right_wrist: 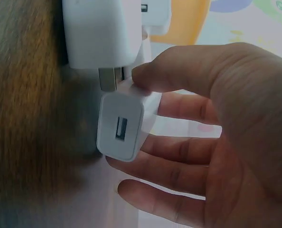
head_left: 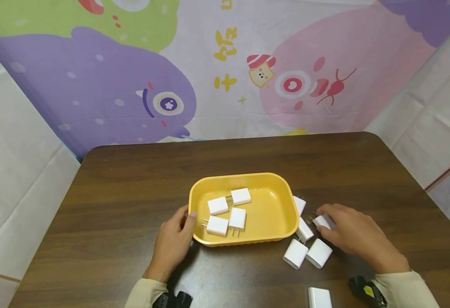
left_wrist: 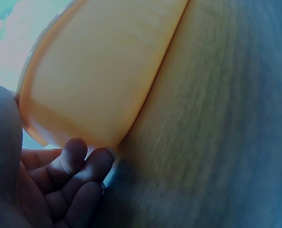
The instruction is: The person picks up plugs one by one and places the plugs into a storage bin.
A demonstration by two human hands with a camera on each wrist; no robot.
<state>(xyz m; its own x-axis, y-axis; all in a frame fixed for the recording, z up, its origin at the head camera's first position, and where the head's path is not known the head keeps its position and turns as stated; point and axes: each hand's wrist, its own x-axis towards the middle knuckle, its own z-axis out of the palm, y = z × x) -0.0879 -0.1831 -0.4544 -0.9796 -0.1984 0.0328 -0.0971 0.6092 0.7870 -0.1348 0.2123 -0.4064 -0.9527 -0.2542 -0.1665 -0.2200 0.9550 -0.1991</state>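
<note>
At the left end of a yellow plastic tray (head_left: 273,205), my left hand (head_left: 173,244) grips the rim. Its thumb lies on the rim and the curled fingers lie against the outer wall, as the left wrist view shows. Several white USB wall chargers lie inside the tray, among them one charger (head_left: 241,196) at the back. To the right of the tray, my right hand (head_left: 357,233) pinches another white charger (head_left: 324,221) between thumb and fingers. The right wrist view shows the USB port end of this held charger (right_wrist: 121,126), near the table.
Several more white chargers, such as one charger (head_left: 319,253), lie close together against the tray's right side. Another charger (head_left: 319,297) is apart at the front edge of view. The brown wooden table (head_left: 140,179) meets a cartoon-printed cloth (head_left: 225,111) at the back.
</note>
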